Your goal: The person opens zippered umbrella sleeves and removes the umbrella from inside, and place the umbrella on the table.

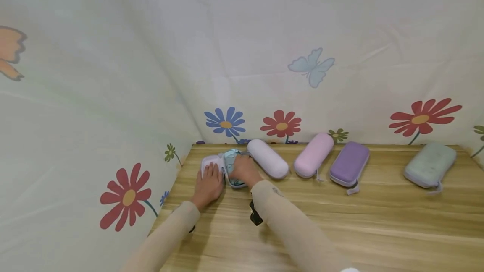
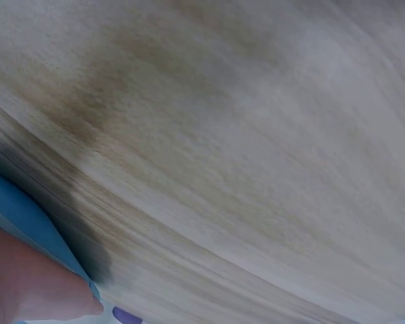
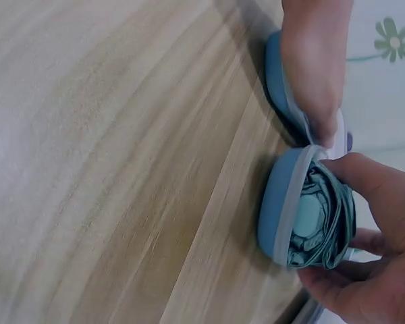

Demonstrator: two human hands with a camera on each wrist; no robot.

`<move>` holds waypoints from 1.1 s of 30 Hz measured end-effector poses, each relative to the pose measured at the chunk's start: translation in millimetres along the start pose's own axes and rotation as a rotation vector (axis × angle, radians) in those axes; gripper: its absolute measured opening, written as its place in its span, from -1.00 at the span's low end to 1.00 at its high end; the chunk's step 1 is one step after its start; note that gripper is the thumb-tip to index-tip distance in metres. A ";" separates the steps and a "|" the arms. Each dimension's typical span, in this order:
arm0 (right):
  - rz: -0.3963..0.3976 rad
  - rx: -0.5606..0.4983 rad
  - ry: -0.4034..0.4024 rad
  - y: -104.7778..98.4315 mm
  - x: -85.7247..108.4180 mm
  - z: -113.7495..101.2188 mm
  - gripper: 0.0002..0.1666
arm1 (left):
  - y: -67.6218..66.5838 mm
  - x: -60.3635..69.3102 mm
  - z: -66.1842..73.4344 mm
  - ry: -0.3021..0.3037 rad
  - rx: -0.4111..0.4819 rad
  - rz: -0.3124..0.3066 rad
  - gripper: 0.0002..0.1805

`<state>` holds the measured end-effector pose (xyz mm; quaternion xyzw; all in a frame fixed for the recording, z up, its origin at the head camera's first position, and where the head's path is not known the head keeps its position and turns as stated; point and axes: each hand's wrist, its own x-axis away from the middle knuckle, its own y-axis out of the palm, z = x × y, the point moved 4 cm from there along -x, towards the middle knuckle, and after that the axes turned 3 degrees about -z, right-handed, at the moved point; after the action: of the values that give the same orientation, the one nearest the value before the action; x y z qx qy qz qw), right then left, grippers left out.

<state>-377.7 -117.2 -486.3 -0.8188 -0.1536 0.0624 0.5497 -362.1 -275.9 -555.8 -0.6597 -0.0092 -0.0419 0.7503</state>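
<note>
A small zip case (image 3: 273, 209) lies spread open on the table, blue on the outside in the wrist views. One half holds a compact folded teal umbrella (image 3: 315, 216). My right hand (image 1: 245, 170) grips the umbrella, thumb on one side and fingers on the other. Flat on the case's other half (image 1: 206, 162) rests my left hand (image 1: 209, 184), its fingers extended. Only part of the left hand (image 2: 37, 283) shows in the left wrist view, beside the blue shell (image 2: 27, 216). The right hand hides part of the umbrella in the head view.
Right of the open case lie closed cases: a pale lavender one (image 1: 267, 158), a pink one (image 1: 314, 155), a purple one (image 1: 349, 163) and a grey-green one (image 1: 431, 165). A flower-printed cloth (image 1: 249, 74) hangs behind and left of the wooden table (image 1: 340, 226).
</note>
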 end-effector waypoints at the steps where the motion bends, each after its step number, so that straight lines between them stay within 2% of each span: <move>1: 0.018 -0.032 0.008 -1.4 -1.1 1.9 -0.23 | -0.9 -1.0 0.5 0.000 -0.002 -0.001 -0.29; 2: 0.027 -0.065 0.022 -2.4 -1.1 2.9 -0.25 | -1.7 -1.7 1.0 -0.001 -0.006 -0.003 -0.29; 5: 0.044 -0.076 0.058 2.7 1.2 0.8 -0.17 | -2.6 1.2 1.4 -0.006 -0.002 -0.008 -0.29; 9: 0.021 0.003 0.116 11.8 4.4 -7.3 0.05 | -5.6 8.2 4.0 -0.005 0.027 0.013 -0.29; 11: 0.013 0.020 0.141 12.7 4.9 -10.1 0.08 | -6.5 9.2 4.5 0.000 0.037 0.026 -0.29; 14: 0.024 0.035 0.154 10.0 3.3 -11.1 0.01 | -11.8 11.2 8.1 0.005 0.040 0.043 -0.30; 18: 0.033 0.108 0.125 6.8 -0.2 -9.6 -0.03 | -16.3 10.5 15.2 0.011 0.023 0.033 -0.33; 23: 0.109 0.157 0.117 3.0 -1.1 -2.7 -0.05 | -19.9 4.4 21.1 0.023 0.004 0.047 -0.34; 25: 0.146 0.126 0.114 1.8 -1.1 0.8 -0.13 | -21.6 2.3 19.8 0.018 -0.017 0.064 -0.34; 28: 0.157 0.079 0.109 6.7 -1.3 5.5 -0.15 | -15.3 -1.4 10.7 0.010 -0.017 0.057 -0.32; 33: 0.155 -0.105 0.146 8.1 2.9 17.8 -0.08 | -7.2 1.6 5.7 0.008 0.011 0.048 -0.28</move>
<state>-378.2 -103.4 -500.4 -0.8583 -0.0524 0.0370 0.5091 -360.8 -271.2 -547.8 -0.6554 0.0094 -0.0267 0.7547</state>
